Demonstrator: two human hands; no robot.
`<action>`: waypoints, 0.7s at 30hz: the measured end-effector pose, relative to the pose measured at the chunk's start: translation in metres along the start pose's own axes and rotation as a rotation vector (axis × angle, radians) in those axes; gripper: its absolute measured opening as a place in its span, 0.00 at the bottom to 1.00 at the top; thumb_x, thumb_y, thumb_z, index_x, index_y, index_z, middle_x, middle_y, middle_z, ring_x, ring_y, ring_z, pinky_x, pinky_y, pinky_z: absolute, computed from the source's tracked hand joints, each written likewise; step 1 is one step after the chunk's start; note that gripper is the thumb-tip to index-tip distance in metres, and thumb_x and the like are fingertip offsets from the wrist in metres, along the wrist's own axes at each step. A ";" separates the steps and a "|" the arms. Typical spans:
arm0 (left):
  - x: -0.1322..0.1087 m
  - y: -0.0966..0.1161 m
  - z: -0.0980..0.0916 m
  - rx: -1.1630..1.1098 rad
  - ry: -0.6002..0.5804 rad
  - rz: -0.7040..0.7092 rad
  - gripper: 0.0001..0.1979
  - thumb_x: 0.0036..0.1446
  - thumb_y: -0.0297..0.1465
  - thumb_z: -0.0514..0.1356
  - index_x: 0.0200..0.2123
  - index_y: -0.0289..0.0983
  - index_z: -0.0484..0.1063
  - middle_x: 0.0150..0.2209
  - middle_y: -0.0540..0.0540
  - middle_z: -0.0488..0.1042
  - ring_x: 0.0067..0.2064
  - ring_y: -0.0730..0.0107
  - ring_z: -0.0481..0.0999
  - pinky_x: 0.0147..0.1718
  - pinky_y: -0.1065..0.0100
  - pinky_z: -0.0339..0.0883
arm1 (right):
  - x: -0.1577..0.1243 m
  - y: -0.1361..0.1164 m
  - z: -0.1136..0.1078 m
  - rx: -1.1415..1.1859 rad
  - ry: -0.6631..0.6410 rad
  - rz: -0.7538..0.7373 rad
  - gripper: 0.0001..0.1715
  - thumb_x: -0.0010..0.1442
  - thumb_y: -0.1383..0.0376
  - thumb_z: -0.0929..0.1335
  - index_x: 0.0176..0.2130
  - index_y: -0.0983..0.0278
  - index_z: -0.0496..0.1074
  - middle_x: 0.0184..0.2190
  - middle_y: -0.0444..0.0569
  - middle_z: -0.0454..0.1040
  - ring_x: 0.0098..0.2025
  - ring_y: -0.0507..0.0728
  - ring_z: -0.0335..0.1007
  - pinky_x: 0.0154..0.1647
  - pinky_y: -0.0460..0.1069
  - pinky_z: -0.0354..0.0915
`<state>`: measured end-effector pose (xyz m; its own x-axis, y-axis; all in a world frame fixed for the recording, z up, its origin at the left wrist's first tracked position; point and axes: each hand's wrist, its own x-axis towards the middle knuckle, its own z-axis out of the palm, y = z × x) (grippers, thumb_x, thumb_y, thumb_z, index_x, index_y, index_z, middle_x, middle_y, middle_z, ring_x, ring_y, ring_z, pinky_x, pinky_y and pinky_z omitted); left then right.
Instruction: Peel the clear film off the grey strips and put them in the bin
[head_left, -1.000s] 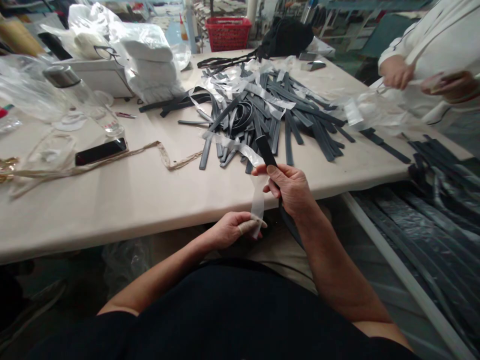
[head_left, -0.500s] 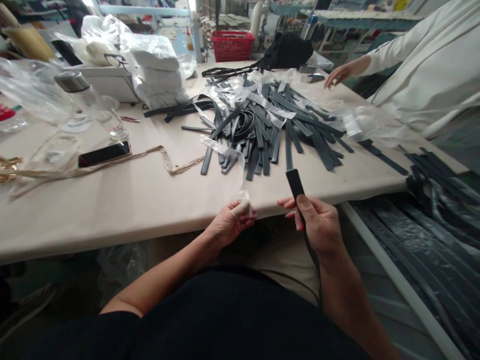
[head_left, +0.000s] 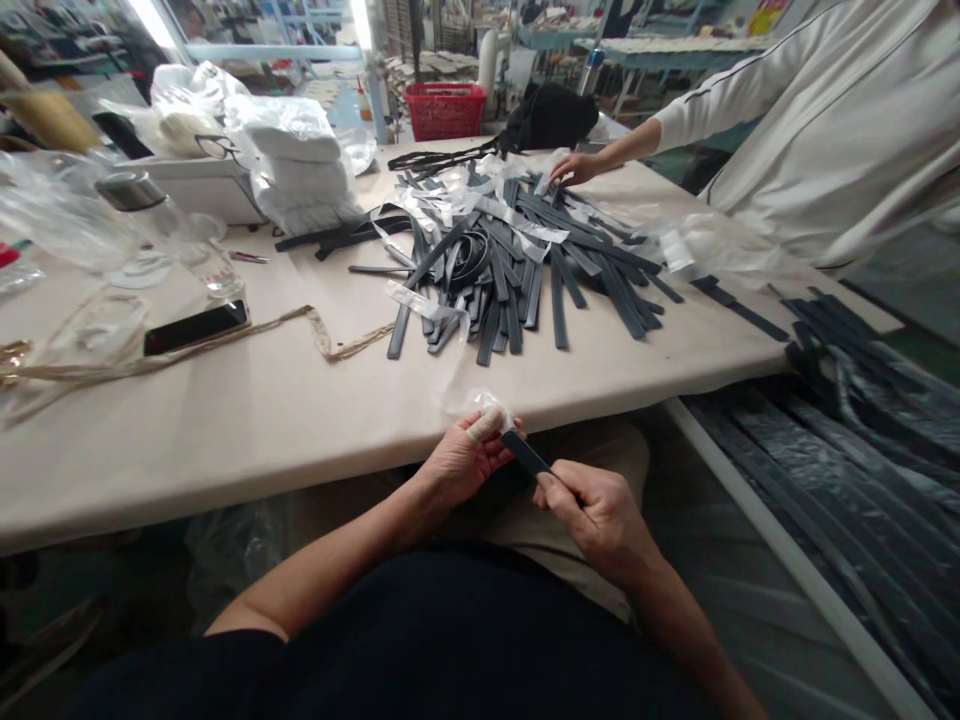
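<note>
My left hand (head_left: 469,455), its thumb wrapped in pale tape, is closed on the end of a clear plastic sleeve (head_left: 480,400) near the table edge. From there the plastic trails up toward the heap. My right hand (head_left: 592,510) grips a dark grey strap (head_left: 529,455), whose flat end meets the plastic at my left fingertips. Whether that end is inside the sleeve I cannot tell. Beyond both hands lies a heap of dark grey straps (head_left: 517,290), with strips of clear plastic over it.
A co-worker's hand (head_left: 577,168) reaches onto the heap's far side. At left are a phone (head_left: 196,327), a glass bottle (head_left: 176,225) and a stack of wrapped white goods (head_left: 296,160). A red basket (head_left: 445,112) stands behind. More dark straps (head_left: 840,490) lie at lower right.
My right hand has moved left and down, bringing the strap's end to my left fingers. The co-worker's hand has moved left onto the heap. The view has shifted slightly.
</note>
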<state>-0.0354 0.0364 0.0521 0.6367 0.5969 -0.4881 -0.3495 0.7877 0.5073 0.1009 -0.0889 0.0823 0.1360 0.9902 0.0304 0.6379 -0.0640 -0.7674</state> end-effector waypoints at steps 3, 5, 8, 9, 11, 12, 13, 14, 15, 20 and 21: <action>-0.001 -0.002 -0.001 0.015 0.001 -0.007 0.23 0.38 0.38 0.78 0.33 0.35 0.72 0.33 0.48 0.78 0.31 0.73 0.78 0.30 0.74 0.74 | -0.003 0.001 -0.001 -0.030 0.015 0.001 0.27 0.68 0.54 0.58 0.24 0.63 0.68 0.20 0.45 0.65 0.23 0.52 0.59 0.27 0.49 0.54; -0.002 -0.003 -0.002 0.021 0.006 0.001 0.23 0.38 0.38 0.78 0.32 0.35 0.73 0.33 0.48 0.78 0.30 0.74 0.77 0.29 0.75 0.73 | -0.006 0.001 -0.002 -0.028 0.010 -0.001 0.27 0.68 0.54 0.58 0.24 0.63 0.68 0.20 0.45 0.65 0.23 0.52 0.59 0.27 0.49 0.54; -0.003 -0.003 0.000 0.026 0.005 0.022 0.24 0.35 0.39 0.78 0.32 0.34 0.73 0.33 0.47 0.78 0.31 0.74 0.77 0.30 0.76 0.72 | -0.008 0.002 -0.001 -0.012 0.005 0.001 0.26 0.68 0.55 0.59 0.24 0.63 0.69 0.20 0.45 0.66 0.23 0.52 0.59 0.27 0.48 0.55; -0.004 -0.004 0.000 0.029 0.004 0.027 0.25 0.34 0.39 0.79 0.32 0.34 0.74 0.33 0.47 0.78 0.31 0.74 0.77 0.30 0.75 0.73 | -0.008 0.002 0.000 -0.008 0.020 0.000 0.26 0.68 0.55 0.59 0.24 0.63 0.69 0.20 0.45 0.65 0.23 0.52 0.59 0.27 0.48 0.55; -0.005 -0.004 0.001 0.041 0.006 0.034 0.26 0.32 0.40 0.79 0.31 0.34 0.74 0.32 0.47 0.78 0.31 0.74 0.77 0.30 0.75 0.72 | -0.008 0.005 0.002 -0.013 0.057 -0.007 0.26 0.67 0.55 0.60 0.23 0.63 0.68 0.19 0.44 0.65 0.22 0.52 0.58 0.26 0.48 0.55; -0.006 -0.005 0.001 0.047 0.008 0.036 0.26 0.32 0.40 0.79 0.31 0.34 0.75 0.32 0.47 0.78 0.31 0.74 0.77 0.30 0.75 0.72 | -0.008 0.006 0.003 -0.018 0.077 -0.010 0.26 0.67 0.55 0.60 0.22 0.62 0.68 0.19 0.44 0.64 0.22 0.52 0.58 0.26 0.48 0.54; -0.006 -0.005 0.002 0.052 0.011 0.039 0.26 0.32 0.40 0.79 0.31 0.34 0.75 0.32 0.47 0.78 0.30 0.74 0.76 0.30 0.75 0.72 | -0.008 0.007 0.004 -0.024 0.090 -0.013 0.26 0.67 0.55 0.60 0.22 0.62 0.68 0.18 0.44 0.64 0.22 0.52 0.58 0.26 0.48 0.54; -0.007 -0.006 0.001 0.057 0.014 0.043 0.25 0.32 0.40 0.79 0.31 0.34 0.75 0.32 0.47 0.78 0.29 0.75 0.76 0.29 0.75 0.72 | -0.008 0.008 0.004 -0.030 0.099 -0.016 0.26 0.67 0.55 0.60 0.22 0.62 0.68 0.18 0.44 0.64 0.22 0.52 0.58 0.26 0.48 0.55; -0.008 -0.006 0.001 0.061 0.016 0.048 0.25 0.32 0.40 0.79 0.31 0.34 0.75 0.31 0.48 0.77 0.29 0.75 0.76 0.29 0.76 0.72 | -0.009 0.010 0.004 -0.035 0.104 -0.019 0.26 0.67 0.55 0.60 0.23 0.62 0.68 0.19 0.44 0.64 0.22 0.52 0.58 0.26 0.48 0.55; -0.011 -0.007 0.001 0.072 0.020 0.071 0.25 0.32 0.38 0.79 0.31 0.34 0.75 0.32 0.47 0.77 0.29 0.75 0.76 0.30 0.76 0.71 | -0.015 0.013 0.002 -0.052 0.108 -0.020 0.26 0.68 0.55 0.59 0.23 0.63 0.69 0.20 0.45 0.66 0.23 0.52 0.59 0.27 0.48 0.55; -0.011 -0.008 0.001 0.072 0.021 0.071 0.25 0.32 0.38 0.79 0.31 0.34 0.75 0.32 0.48 0.78 0.29 0.76 0.76 0.30 0.76 0.71 | -0.016 0.014 0.003 -0.059 0.105 -0.019 0.26 0.68 0.55 0.59 0.23 0.63 0.69 0.20 0.45 0.66 0.23 0.52 0.59 0.27 0.48 0.54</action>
<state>-0.0392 0.0231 0.0542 0.5971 0.6544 -0.4639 -0.3426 0.7310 0.5901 0.1051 -0.1053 0.0693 0.2006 0.9730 0.1137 0.6840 -0.0560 -0.7273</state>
